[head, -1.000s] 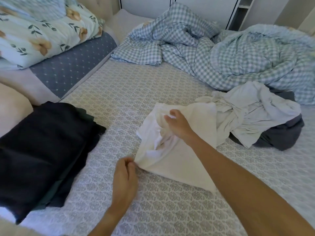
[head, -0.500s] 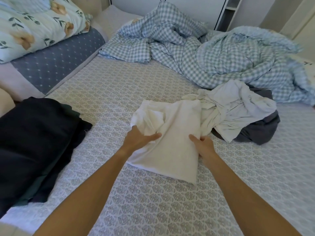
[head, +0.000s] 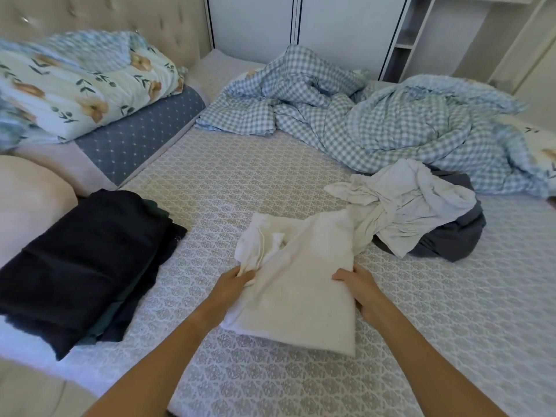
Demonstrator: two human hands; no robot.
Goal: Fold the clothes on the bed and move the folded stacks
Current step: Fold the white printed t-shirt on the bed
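A soft cream cotton garment (head: 301, 284), folded to a rough rectangle at the lower centre of the frame, is gripped at its two sides: bunched cloth is pinched by the left hand (head: 237, 281), the edge by the right hand (head: 359, 285). It lies on the patterned bed sheet (head: 240, 182). One stack of dark folded clothes (head: 81, 263) is seen at the left, one crumpled pale and grey pile (head: 421, 212) at the right.

A crumpled blue-and-white gingham duvet (head: 361, 124) lay heaped across the far side of the mattress. At far left a floral quilt (head: 78, 88) sat on top of a blue diamond-dotted pillow (head: 141, 136), with a plain beige pillow (head: 30, 200) just in front of them. A beige tufted headboard (head: 105, 16) ran behind the quilt. White wardrobe doors (head: 294, 25) stood along the back wall, with open white shelving (head: 421, 31) to their right.
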